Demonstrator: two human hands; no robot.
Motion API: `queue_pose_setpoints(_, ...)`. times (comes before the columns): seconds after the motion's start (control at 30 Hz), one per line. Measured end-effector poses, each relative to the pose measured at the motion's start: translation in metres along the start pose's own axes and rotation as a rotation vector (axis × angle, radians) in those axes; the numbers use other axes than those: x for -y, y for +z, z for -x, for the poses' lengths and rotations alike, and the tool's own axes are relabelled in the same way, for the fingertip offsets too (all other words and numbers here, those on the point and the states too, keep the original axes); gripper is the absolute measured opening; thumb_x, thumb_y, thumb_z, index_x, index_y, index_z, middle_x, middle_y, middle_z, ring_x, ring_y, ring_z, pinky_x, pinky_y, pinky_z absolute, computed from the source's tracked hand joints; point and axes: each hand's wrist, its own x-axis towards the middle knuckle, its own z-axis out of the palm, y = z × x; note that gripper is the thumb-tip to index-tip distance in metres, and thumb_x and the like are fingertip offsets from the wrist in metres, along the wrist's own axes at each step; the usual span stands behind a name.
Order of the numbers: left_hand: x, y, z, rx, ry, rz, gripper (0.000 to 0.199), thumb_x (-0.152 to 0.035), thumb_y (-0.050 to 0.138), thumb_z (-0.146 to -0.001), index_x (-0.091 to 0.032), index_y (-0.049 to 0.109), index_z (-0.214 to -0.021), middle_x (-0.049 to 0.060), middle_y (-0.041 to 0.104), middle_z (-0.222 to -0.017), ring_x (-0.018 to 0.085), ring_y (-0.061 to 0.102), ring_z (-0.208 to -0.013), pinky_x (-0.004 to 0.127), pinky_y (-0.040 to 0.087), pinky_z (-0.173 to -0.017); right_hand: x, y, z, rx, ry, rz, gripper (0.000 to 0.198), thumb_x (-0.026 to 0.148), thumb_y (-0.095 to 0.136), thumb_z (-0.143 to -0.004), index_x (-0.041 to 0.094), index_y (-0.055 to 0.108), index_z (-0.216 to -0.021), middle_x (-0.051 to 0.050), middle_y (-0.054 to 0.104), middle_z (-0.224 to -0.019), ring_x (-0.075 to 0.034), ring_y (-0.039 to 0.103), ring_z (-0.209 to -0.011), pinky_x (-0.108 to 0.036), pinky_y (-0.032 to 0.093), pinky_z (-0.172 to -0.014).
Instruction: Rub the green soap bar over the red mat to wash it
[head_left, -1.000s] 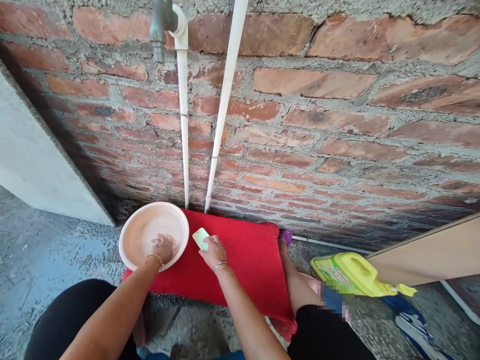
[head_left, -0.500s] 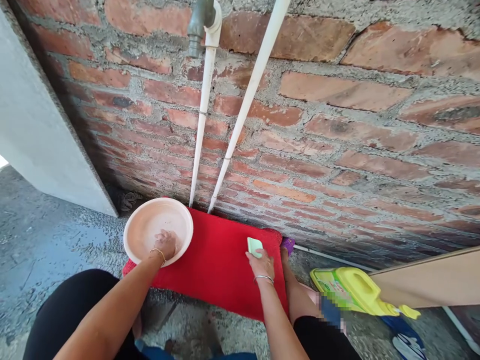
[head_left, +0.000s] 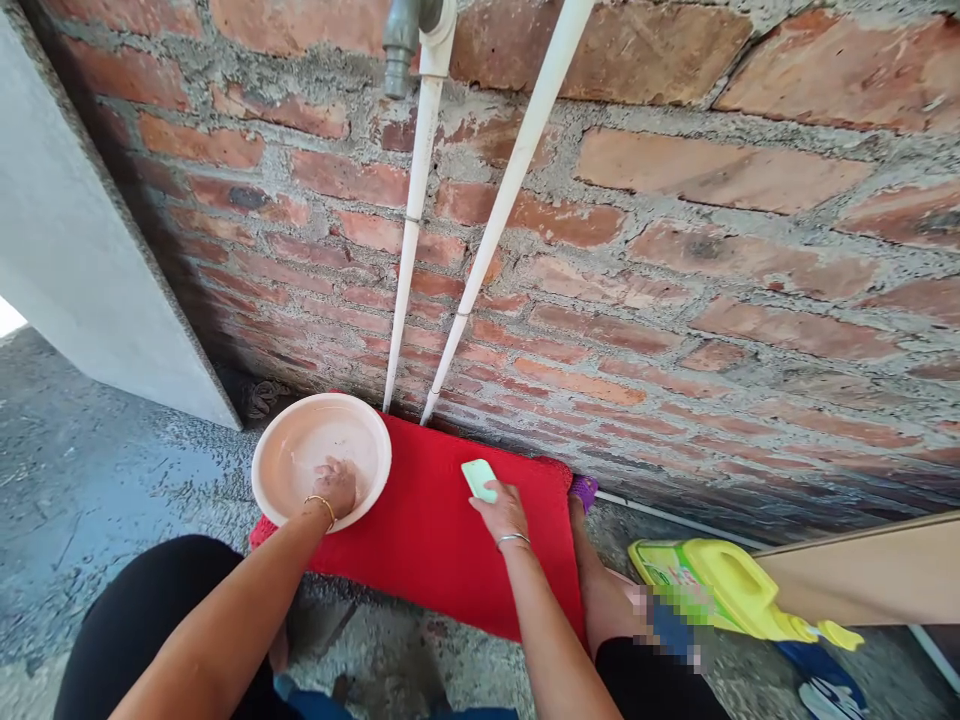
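A shallow pale pink basin (head_left: 264, 478) with water in it stands on the left end of a red cloth (head_left: 427, 530). My left hand (head_left: 335, 483) is down inside the basin near its right side, fingers apart, with nothing visible in them. Its wrist, with a gold bracelet (head_left: 324, 506), crosses the near rim. Over the right half of the cloth, my right hand (head_left: 502, 510) grips a pale green rounded rectangular block (head_left: 478, 480), perhaps a scrubbing brush or soap. The block's underside is hidden. A silver bangle (head_left: 514, 540) circles that wrist.
Behind the cloth rises a brick wall (head_left: 615, 330) with two white pipes (head_left: 480, 260) and a grey tap (head_left: 401, 50). A grey slab (head_left: 112, 250) leans at left. To the right lie a yellow jug (head_left: 724, 590), a board (head_left: 877, 570) and a blue slipper (head_left: 825, 680).
My right hand has moved left across the red cloth with the pale green block, which is now turned the other way. My left hand stays in the basin. The view has shifted slightly.
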Motion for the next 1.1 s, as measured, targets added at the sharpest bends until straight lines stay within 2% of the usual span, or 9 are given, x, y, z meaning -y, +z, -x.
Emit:
queue_pose_setpoints(0.1,0.000,0.002,0.000,-0.006,-0.008,0.005,0.061,-0.017,0.039,-0.085,-0.002,0.031,-0.143,0.039,0.030,-0.142,0.049,0.047,-0.119,0.055,0.050,-0.078,-0.036,-0.024,-0.003,-0.072,0.296,0.013,0.044,0.044,0.065,-0.072,0.022,0.062,-0.109,-0.010,0.057,-0.099,-0.022,0.061,-0.087,-0.033,0.046,-0.078)
queue_pose_setpoints(0.2,0.001,0.004,-0.001,-0.017,0.002,0.022,0.061,-0.016,0.038,-0.084,-0.002,0.032,-0.143,0.037,0.031,-0.142,0.048,0.048,-0.119,0.058,0.049,-0.078,-0.030,-0.022,-0.001,-0.114,0.357,-0.007,0.046,0.048,0.062,-0.073,0.021,0.060,-0.111,-0.011,0.057,-0.100,-0.023,0.061,-0.085,-0.034,0.046,-0.077)
queue_pose_setpoints(0.4,0.002,-0.003,0.004,-0.018,0.012,0.019,0.061,-0.026,0.034,-0.088,-0.003,0.030,-0.144,0.037,0.033,-0.141,0.048,0.048,-0.118,0.061,0.047,-0.080,0.064,0.034,0.002,-0.013,-0.203,-0.063,0.032,0.032,0.071,-0.066,0.027,0.064,-0.097,-0.002,0.054,-0.100,-0.017,0.058,-0.089,-0.028,0.045,-0.082)
queue_pose_setpoints(0.5,0.001,-0.008,0.006,0.007,0.005,0.004,0.060,-0.025,0.033,-0.088,-0.004,0.029,-0.144,0.035,0.032,-0.142,0.046,0.047,-0.120,0.058,0.047,-0.082,0.092,0.049,-0.001,0.079,-0.347,-0.017,0.035,0.024,0.074,-0.062,0.028,0.065,-0.096,-0.001,0.053,-0.102,-0.016,0.057,-0.090,-0.026,0.044,-0.081)
queue_pose_setpoints(0.63,0.001,-0.010,0.005,0.034,-0.001,-0.010,0.060,-0.016,0.032,-0.086,-0.004,0.030,-0.144,0.035,0.032,-0.143,0.045,0.047,-0.120,0.055,0.047,-0.083,0.067,0.037,-0.012,0.072,-0.267,-0.012,0.032,0.025,0.074,-0.063,0.026,0.065,-0.093,-0.001,0.053,-0.099,-0.017,0.057,-0.089,-0.027,0.044,-0.083)
queue_pose_setpoints(0.8,0.002,-0.007,0.002,0.040,0.024,0.000,0.063,-0.017,0.034,-0.085,-0.001,0.027,-0.145,0.038,0.032,-0.141,0.049,0.047,-0.119,0.060,0.047,-0.080,-0.020,0.000,-0.021,-0.109,0.157,-0.061,0.034,0.039,0.069,-0.068,0.023,0.064,-0.098,-0.005,0.058,-0.093,-0.021,0.060,-0.087,-0.032,0.046,-0.080)
queue_pose_setpoints(0.9,0.002,-0.008,0.003,0.030,0.025,0.032,0.062,-0.027,0.033,-0.089,0.000,0.026,-0.144,0.038,0.030,-0.142,0.048,0.046,-0.121,0.059,0.046,-0.084,-0.045,-0.009,-0.021,-0.212,0.354,-0.097,0.038,0.046,0.066,-0.070,0.021,0.064,-0.098,-0.009,0.061,-0.085,-0.027,0.059,-0.093,-0.034,0.047,-0.075)
queue_pose_setpoints(1.0,0.002,-0.009,0.004,0.026,0.009,0.033,0.062,-0.031,0.033,-0.089,-0.001,0.028,-0.144,0.037,0.031,-0.142,0.047,0.046,-0.121,0.058,0.047,-0.083,-0.026,0.000,-0.019,-0.190,0.281,-0.155,0.040,0.048,0.067,-0.068,0.022,0.064,-0.098,-0.008,0.061,-0.088,-0.025,0.060,-0.091,-0.032,0.047,-0.073)
queue_pose_setpoints(1.1,0.001,-0.009,0.005,0.019,0.006,-0.011,0.062,-0.021,0.037,-0.085,-0.005,0.030,-0.144,0.035,0.034,-0.141,0.048,0.048,-0.119,0.060,0.048,-0.079,0.021,0.020,-0.016,-0.077,0.009,-0.184,0.034,0.042,0.069,-0.066,0.025,0.064,-0.095,-0.004,0.057,-0.096,-0.019,0.060,-0.086,-0.029,0.046,-0.077)
